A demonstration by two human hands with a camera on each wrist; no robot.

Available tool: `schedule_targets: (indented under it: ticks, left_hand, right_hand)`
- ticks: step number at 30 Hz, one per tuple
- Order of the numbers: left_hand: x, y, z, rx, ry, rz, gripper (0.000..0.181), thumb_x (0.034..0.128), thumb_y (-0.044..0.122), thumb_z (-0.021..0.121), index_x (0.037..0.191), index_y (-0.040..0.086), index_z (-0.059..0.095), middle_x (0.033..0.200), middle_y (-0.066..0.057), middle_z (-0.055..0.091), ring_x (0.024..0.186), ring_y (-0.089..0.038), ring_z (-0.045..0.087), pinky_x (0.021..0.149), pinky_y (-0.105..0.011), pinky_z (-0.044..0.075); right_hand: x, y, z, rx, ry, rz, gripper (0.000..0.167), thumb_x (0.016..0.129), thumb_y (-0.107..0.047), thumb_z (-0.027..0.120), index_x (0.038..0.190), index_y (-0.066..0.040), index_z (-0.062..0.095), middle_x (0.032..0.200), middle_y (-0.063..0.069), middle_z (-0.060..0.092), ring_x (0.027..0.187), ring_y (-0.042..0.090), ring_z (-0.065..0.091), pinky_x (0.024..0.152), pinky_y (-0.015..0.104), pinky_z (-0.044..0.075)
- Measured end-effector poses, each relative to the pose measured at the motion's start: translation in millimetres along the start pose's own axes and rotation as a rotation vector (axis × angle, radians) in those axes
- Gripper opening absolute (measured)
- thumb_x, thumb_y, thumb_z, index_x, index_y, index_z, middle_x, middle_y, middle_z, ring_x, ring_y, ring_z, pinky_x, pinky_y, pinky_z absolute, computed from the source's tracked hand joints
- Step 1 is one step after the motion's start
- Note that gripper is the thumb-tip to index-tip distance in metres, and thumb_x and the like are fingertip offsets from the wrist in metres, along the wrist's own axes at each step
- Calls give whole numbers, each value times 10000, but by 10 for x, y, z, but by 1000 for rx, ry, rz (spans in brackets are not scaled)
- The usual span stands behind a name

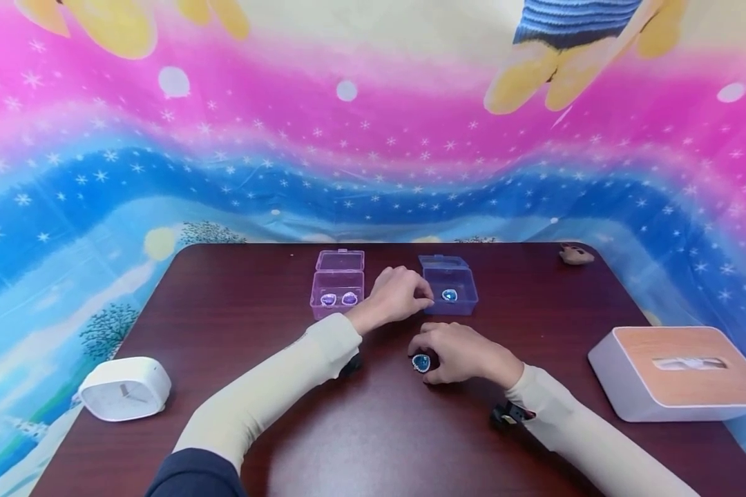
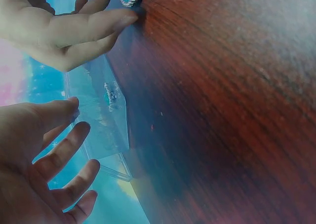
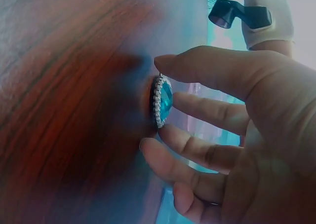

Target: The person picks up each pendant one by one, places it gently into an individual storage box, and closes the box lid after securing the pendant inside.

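A blue jewel (image 1: 421, 363) with a beaded silver rim lies at the table surface, between the thumb and fingers of my right hand (image 1: 460, 352). In the right wrist view the thumb meets one edge of the jewel (image 3: 164, 101) and a finger the opposite edge. My left hand (image 1: 394, 295) hovers at the left side of a clear blue box (image 1: 456, 306), its fingers (image 2: 74, 140) loosely bent with nothing between them. Whether it touches the box is hard to tell. The box's lid stands up, and a similar blue jewel (image 1: 450, 295) lies inside.
Left of the blue box stands a pink box (image 1: 338, 281) with its lid up and two purple jewels (image 1: 328, 299) inside. A white clock (image 1: 124, 388) is at the left, a tissue box (image 1: 677, 373) at the right, and a small brown object (image 1: 575, 255) in the far right corner.
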State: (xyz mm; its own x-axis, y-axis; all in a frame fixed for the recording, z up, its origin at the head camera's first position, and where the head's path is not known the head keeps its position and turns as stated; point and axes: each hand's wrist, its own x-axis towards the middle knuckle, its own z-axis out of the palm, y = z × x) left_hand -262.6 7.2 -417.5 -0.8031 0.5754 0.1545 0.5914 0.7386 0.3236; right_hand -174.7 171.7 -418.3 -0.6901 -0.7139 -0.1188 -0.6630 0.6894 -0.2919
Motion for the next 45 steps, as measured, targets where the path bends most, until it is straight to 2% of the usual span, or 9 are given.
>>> schedule_targets:
  ticks: [10,16,21,28,32,36,42,45]
  left_hand:
    - [20,-16,-20,-10,11,4,98,945,352,749,985,307,826,943,123,788,846,-105,640,776,-308,421]
    - [12,-24,-16,-3,9,-3,100,945,357,747,988,309,824,948,120,787,852,-104,636,766,-299,411]
    - [0,-25,-14,-19,10,-5,114,949,346,744,1007,294,827,966,108,791,871,-115,646,776,-309,420]
    - [-19,-25,-20,-17,-2,3,154,955,351,735,1053,276,827,1000,105,796,933,-128,679,796,-327,442]
    - [-12,-23,-14,-21,-4,11,155,953,355,737,1050,273,827,995,109,796,933,-121,676,792,-321,436]
    - [-9,-22,1,-40,-10,-2,140,948,351,744,1033,279,827,968,114,791,919,-111,659,791,-310,423]
    - [-9,-13,23,-49,-9,-6,136,942,346,752,1029,275,830,951,111,791,902,-115,655,773,-308,417]
    - [-9,-11,30,-49,-5,-8,139,941,347,754,1030,273,831,946,113,792,896,-110,656,768,-307,418]
  right_hand:
    - [108,37,9,12,13,-47,226,815,-187,830,1034,-178,778,977,-26,704,874,100,605,778,293,547]
    - [137,76,22,8,-4,-49,208,796,-197,834,990,-194,757,929,-59,693,830,71,577,753,276,525]
    - [80,146,-66,45,-15,4,215,810,-202,832,1012,-205,758,935,-69,690,819,73,566,724,265,527]
    - [-31,350,-358,73,-1,96,207,825,-181,816,1020,-215,756,958,-87,688,854,165,614,732,299,514]
    - [-84,491,-537,45,42,150,238,832,-186,816,1064,-197,763,1015,-44,704,896,211,631,770,361,525]
    - [-109,615,-672,9,78,207,271,833,-224,817,1099,-206,766,1026,-16,702,869,189,620,730,361,532]
    - [-81,795,-797,-31,132,284,283,815,-306,832,1084,-265,756,1003,-30,698,841,155,613,701,356,513]
    - [-39,899,-827,-43,144,294,305,814,-303,830,1105,-253,750,999,-20,699,863,166,622,710,378,510]
